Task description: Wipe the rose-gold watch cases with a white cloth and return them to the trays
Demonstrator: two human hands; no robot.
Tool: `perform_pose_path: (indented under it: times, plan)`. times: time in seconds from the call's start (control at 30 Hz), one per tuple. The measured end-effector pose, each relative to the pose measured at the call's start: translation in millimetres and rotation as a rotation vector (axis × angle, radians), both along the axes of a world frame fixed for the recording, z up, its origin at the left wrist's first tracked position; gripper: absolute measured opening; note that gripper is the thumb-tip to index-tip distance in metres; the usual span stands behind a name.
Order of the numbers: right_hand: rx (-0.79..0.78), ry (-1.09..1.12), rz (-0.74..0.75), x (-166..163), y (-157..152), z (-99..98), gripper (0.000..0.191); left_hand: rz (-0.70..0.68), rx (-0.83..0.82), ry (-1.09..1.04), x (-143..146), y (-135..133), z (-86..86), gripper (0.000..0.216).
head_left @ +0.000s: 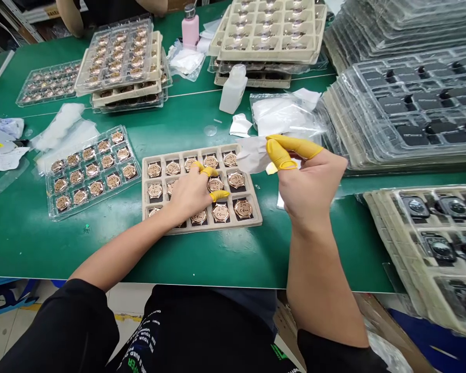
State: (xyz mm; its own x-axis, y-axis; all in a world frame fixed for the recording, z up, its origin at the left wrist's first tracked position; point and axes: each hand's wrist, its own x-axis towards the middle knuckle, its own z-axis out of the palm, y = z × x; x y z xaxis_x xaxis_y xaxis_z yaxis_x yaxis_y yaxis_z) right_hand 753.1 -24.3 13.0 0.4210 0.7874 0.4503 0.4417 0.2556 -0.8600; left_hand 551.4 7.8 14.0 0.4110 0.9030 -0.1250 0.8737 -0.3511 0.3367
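Head view: left hand (pixel 192 194) open, fingers spread on watch cases (pixel 236 180) in tray (pixel 252 220); right hand (pixel 312 186) pinching white wipe (pixel 252 155).

Yellow finger cots (pixel 278 154), black sleeves (pixel 57 326); white print (pixel 139 336), seemingly shirt front.

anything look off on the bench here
One thing stands out: a small clear round disc lies loose on the green work mat, just beyond the pulp tray of rose-gold watch cases. The other round pieces in view sit in trays.
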Motion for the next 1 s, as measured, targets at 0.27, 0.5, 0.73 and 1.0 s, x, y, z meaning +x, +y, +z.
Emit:
perform_pose_path:
  times: [0.27,0.5,0.73,1.0]
  plan:
    - [-0.078,0.0,-0.054,2.3,-1.4,10.0,0.025,-0.083,0.064,0.398,-25.6,1.7,19.4,0.023]
    - [-0.182,0.09,0.058,8.9,0.5,4.0,0.018,-0.015,0.109,0.353,-21.0,-7.6,11.3,0.022]
    - [-0.345,0.169,0.211,-3.3,0.3,1.4,0.021,0.102,0.211,-0.306,-38.1,-9.8,-15.1,0.025]
    - [-0.295,0.077,0.27,-53.6,-21.2,4.9,0.019,0.178,-0.023,-1.086,-43.6,-20.7,-29.3,0.019]
